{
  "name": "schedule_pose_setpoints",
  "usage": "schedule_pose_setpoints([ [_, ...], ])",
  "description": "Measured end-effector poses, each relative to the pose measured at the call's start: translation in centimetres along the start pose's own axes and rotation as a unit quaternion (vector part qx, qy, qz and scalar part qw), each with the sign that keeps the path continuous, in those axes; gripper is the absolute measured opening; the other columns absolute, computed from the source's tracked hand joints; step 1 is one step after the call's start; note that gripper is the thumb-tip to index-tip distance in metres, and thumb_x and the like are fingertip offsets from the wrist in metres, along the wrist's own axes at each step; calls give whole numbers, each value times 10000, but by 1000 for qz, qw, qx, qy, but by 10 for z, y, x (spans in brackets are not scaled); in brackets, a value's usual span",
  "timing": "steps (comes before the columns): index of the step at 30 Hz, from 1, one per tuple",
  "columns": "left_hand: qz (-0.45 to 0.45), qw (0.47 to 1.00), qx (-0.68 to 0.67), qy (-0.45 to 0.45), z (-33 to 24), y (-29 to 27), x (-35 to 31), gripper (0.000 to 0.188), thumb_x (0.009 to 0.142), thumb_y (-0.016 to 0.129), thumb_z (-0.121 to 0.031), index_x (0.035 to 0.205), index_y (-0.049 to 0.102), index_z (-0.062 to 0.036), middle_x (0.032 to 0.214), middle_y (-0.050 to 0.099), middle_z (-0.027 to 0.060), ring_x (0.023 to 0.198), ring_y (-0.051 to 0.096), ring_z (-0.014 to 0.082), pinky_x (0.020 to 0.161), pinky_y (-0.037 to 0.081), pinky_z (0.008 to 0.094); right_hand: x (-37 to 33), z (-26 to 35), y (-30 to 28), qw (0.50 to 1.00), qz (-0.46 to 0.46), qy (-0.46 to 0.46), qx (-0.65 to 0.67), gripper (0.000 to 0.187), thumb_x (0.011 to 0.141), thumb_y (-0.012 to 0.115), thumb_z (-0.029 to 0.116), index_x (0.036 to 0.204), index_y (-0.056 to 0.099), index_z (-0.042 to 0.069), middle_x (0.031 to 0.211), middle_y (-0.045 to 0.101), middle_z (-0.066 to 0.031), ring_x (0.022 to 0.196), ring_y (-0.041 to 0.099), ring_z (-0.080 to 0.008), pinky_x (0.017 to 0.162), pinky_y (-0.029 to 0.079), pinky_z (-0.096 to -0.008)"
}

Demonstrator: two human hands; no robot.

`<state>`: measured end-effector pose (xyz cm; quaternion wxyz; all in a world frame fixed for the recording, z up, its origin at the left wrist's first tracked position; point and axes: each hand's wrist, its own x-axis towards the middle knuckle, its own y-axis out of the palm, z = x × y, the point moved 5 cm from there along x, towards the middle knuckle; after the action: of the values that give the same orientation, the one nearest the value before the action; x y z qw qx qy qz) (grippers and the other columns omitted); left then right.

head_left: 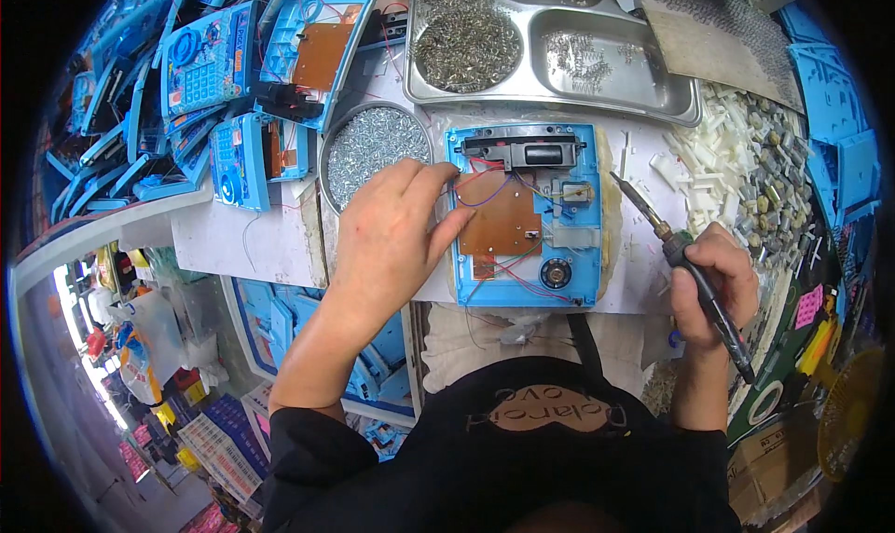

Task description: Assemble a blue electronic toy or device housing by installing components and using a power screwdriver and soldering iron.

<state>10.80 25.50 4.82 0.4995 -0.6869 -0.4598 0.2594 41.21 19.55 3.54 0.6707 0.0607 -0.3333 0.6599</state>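
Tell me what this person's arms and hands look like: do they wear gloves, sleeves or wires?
The left hand and right hand are ordinary and five-fingered, with no gloves or wires visible on them. The left forearm and right forearm are bare too, up to a black left sleeve and black right sleeve.

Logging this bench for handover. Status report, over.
Left hand open over left edge of blue casing. Right hand gripping black-handled tool, tip just right of casing. Casing open, brown board exposed. Possible snag: thin wires across board.
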Motion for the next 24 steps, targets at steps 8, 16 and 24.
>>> schedule_pose_setpoints([
  [8,-71,995,-25,66,-7,-2,7,160,777,818,-67,908,729,-48,908,659,98,777,647,249,644,509,349,-3,3,-9,1000,-18,2,-1,260,817,758,71,1023,619,-7,697,590,-85,580,518,-167,534,373,-277],
  [16,-101,962,-99,235,-21,15,13,251,709,819,-48,931,704,-59,1078,725,102,824,725,232,638,581,316,0,5,-6,1000,-19,-6,-4,266,804,762,61,1024,627,-2,696,599,-78,566,514,-159,524,373,-275],
  [24,-72,936,-161,305,-21,24,23,254,696,819,-71,880,645,-66,998,735,70,823,739,229,635,611,316,1,4,-4,1000,-25,2,3,259,796,772,59,1011,640,1,694,601,-72,566,523,-157,519,379,-276],
])
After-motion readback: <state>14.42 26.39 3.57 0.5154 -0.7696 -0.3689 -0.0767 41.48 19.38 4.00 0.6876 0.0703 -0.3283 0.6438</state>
